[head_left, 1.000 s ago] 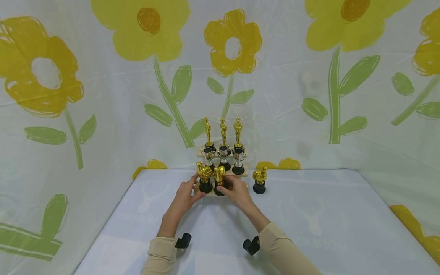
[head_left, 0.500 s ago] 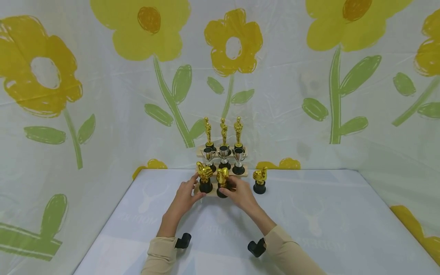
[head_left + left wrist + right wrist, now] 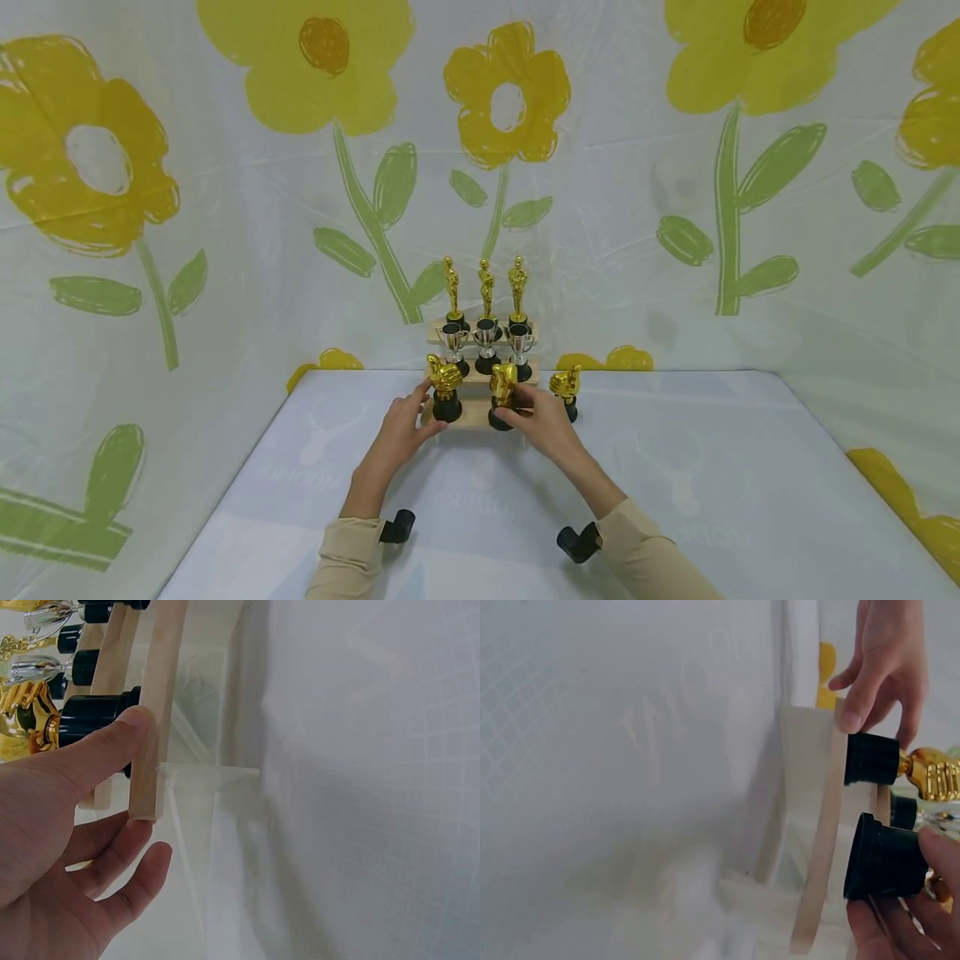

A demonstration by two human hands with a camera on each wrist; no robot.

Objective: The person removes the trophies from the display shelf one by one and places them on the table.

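Observation:
My left hand (image 3: 405, 427) holds the left end of the lowest board of a three-tier wooden display shelf (image 3: 474, 412). In the left wrist view its thumb presses the board's front edge, beside the black base of a gold thumbs-up trophy (image 3: 86, 718) standing there. My right hand (image 3: 546, 423) grips a second gold thumbs-up trophy (image 3: 503, 382) by its black base (image 3: 889, 859), over the right part of that same board. The base tilts slightly in the right wrist view; whether it touches the board I cannot tell. A third thumbs-up trophy (image 3: 567, 382) stands on the table, right of the shelf.
Silver cup trophies (image 3: 486, 333) line the middle tier, and gold figure statuettes (image 3: 486, 287) the top one. The shelf stands at the back of a white-covered table (image 3: 675, 467), before a flower-patterned cloth (image 3: 615, 208). Translucent supports (image 3: 210, 772) hold up the boards.
My right hand has moved the gripped trophy rightward along the lowest board, away from the left trophy. My left hand has stayed at the shelf's left end.

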